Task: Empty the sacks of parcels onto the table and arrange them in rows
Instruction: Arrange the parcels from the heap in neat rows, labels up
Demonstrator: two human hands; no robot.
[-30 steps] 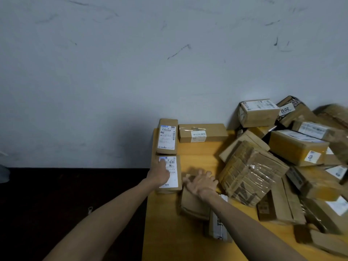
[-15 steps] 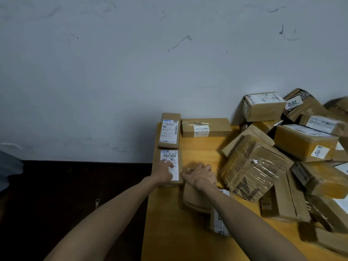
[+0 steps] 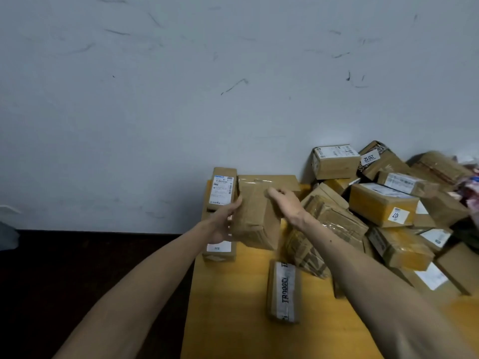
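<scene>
A brown cardboard parcel (image 3: 255, 218) is lifted above the yellow table (image 3: 233, 307), tilted up on end. My left hand (image 3: 223, 221) grips its left side and my right hand (image 3: 283, 200) holds its upper right edge. Along the table's left edge lie two labelled parcels in a row: a far labelled parcel (image 3: 223, 189) and a near labelled parcel (image 3: 220, 250), partly hidden by my left hand. Behind the lifted parcel lies a long parcel (image 3: 274, 181) against the wall. A taped parcel (image 3: 284, 290) lies on the table near me.
A jumbled heap of parcels (image 3: 383, 211) fills the right side of the table up to the wall (image 3: 233, 99). A plastic-wrapped bundle (image 3: 326, 229) leans at the heap's left edge. Dark floor (image 3: 77, 268) lies left of the table edge.
Both hands were pressing flat on parcels on the table; now they have lifted the brown parcel up off the table, uncovering the taped parcel beneath it.
</scene>
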